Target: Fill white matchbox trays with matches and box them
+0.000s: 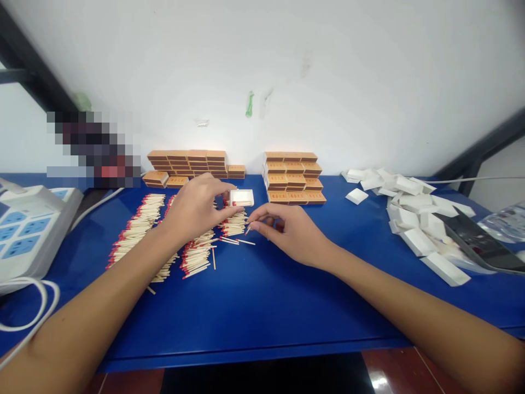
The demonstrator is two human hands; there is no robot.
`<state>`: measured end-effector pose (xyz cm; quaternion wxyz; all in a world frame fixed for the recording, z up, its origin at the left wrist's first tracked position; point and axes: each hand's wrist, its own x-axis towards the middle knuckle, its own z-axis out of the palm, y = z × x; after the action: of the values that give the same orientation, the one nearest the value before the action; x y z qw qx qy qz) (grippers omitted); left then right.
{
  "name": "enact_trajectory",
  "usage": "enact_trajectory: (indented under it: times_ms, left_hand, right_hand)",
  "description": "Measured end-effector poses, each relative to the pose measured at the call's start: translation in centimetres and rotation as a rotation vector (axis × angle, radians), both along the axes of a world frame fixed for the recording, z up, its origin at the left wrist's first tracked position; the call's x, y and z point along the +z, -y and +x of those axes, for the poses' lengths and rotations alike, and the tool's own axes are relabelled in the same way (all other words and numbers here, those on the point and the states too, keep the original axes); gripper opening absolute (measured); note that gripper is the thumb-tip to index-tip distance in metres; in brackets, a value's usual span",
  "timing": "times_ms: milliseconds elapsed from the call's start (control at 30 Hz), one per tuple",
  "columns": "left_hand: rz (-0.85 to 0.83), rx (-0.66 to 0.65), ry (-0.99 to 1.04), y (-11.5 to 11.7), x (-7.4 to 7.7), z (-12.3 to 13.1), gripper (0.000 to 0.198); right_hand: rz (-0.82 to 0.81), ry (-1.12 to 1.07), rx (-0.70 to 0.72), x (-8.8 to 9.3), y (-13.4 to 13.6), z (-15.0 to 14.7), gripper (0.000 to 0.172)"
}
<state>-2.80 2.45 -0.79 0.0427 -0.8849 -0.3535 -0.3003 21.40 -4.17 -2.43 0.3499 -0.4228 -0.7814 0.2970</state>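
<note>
Between the thumb and fingers of my left hand [200,202] is a white matchbox tray [241,195] with a few red-tipped matches in it. My right hand [289,230] pinches a match [248,229] just below and to the right of that tray. Loose matches [234,223] lie in a heap under the tray, and a few single ones lie apart in front. More matches spread in long rows [141,221] beside and beneath my left forearm, which hides part of them.
Orange matchboxes are stacked at the back left [188,161] and back centre [293,180] against the wall. White empty trays [410,202] pile up at the right, with a dark phone [484,241] on them. A white power strip [36,230] and cable stand at the left.
</note>
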Motion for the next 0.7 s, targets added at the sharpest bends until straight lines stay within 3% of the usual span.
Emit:
enact_trajectory:
  times_ms: [133, 467, 700]
  left_hand:
    - [0.004, -0.01, 0.011, -0.01, 0.08, 0.0, 0.024]
    - [0.027, -0.008, 0.008, -0.08, 0.03, -0.05, 0.026]
    - [0.032, -0.001, 0.005, -0.14, -0.01, -0.08, 0.025]
  right_hand:
    - [-0.049, 0.034, -0.04, -0.42, 0.03, -0.4, 0.003]
    - [0.064, 0.277, 0.017, -0.68, 0.51, -0.24, 0.003]
    - [0.009, 0.41, 0.022, -0.68, 0.8, -0.52, 0.011]
